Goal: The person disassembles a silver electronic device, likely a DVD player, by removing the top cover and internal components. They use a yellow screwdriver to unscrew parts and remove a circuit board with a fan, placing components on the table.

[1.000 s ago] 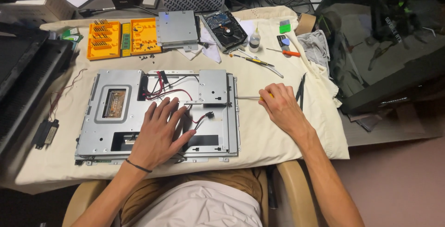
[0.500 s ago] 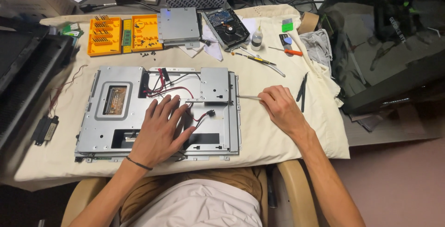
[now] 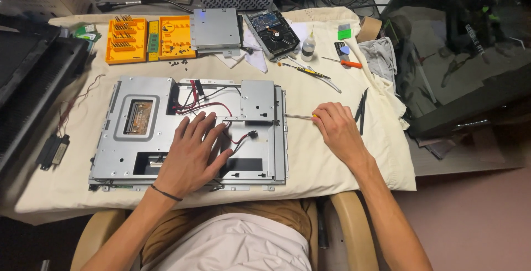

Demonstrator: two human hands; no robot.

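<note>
Left hand [image 3: 191, 152] flat, fingers spread on the metal panel [image 3: 138, 155]; right hand [image 3: 338, 132] gripping screwdriver [image 3: 298, 117] at its right edge, panel looks part-stripped, wires [image 3: 210, 107] still attached.

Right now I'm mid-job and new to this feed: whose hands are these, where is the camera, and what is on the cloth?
There is no machine here: these are a person's two bare hands, filmed by a camera worn on the head and looking down at the work.

The left hand lies flat, fingers spread, on a large grey metal chassis with red and black wires running across it. The right hand has its grip closed on a screwdriver, held level with its tip at the chassis's right edge.

All of it sits on a cream cloth. Further back lie an orange bit case, a flat metal drive box, a bare hard drive, a small bottle and more screwdrivers. Black tweezers lie beside the right hand.
</note>
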